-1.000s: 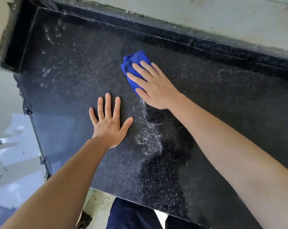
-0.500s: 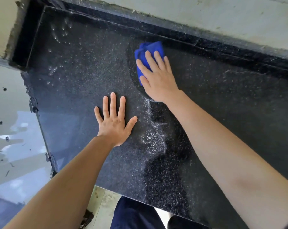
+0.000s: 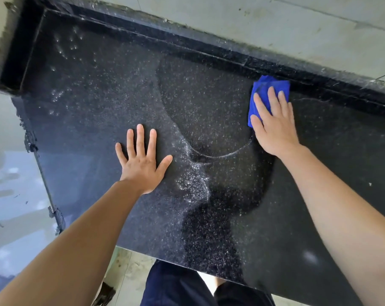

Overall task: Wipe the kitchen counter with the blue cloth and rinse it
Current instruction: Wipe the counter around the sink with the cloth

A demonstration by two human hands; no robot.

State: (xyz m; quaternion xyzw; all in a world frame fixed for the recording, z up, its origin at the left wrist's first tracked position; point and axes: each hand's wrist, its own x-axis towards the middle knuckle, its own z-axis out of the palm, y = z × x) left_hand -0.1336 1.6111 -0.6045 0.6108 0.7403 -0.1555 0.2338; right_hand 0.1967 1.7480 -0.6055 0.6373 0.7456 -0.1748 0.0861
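We found the blue cloth point(image 3: 268, 90), bunched and creased, pressed under our flat, open right hand point(image 3: 273, 124) beside the counter point(image 3: 99, 107) back ledge, while our left hand point(image 3: 140, 162) lay splayed open.

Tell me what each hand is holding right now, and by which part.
The right hand presses flat on the blue cloth, covering its near half. The left hand holds nothing, palm flat on the counter.
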